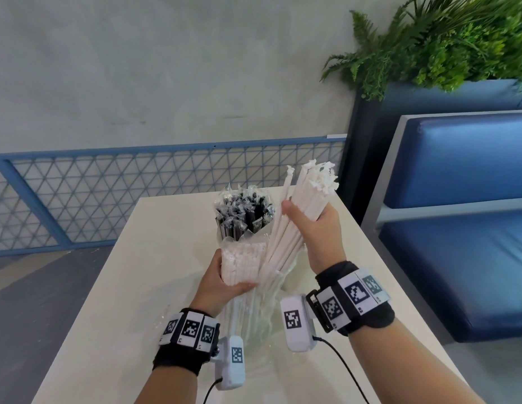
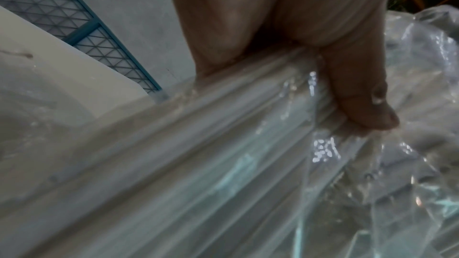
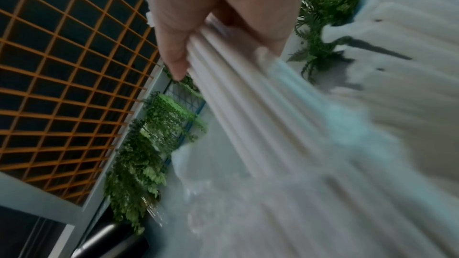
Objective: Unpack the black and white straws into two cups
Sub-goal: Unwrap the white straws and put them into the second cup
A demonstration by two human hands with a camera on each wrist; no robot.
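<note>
My right hand (image 1: 306, 220) grips a bundle of paper-wrapped white straws (image 1: 300, 205), lifted up and tilted right, their lower ends still inside the clear plastic bag (image 1: 268, 304). My left hand (image 1: 227, 275) holds the bag with the remaining white straws (image 1: 242, 263) in it. In the left wrist view the thumb (image 2: 357, 93) presses the plastic (image 2: 223, 164) against the straws. In the right wrist view the fingers (image 3: 174, 46) wrap the white straws (image 3: 248, 105). Behind stands a bunch of black straws (image 1: 245, 214) in clear wrappers; the cup under them is hidden.
The cream table (image 1: 131, 287) runs away from me, with a blue mesh railing (image 1: 137, 185) behind it. A blue padded bench (image 1: 458, 228) and a planter of ferns (image 1: 443, 39) stand at the right.
</note>
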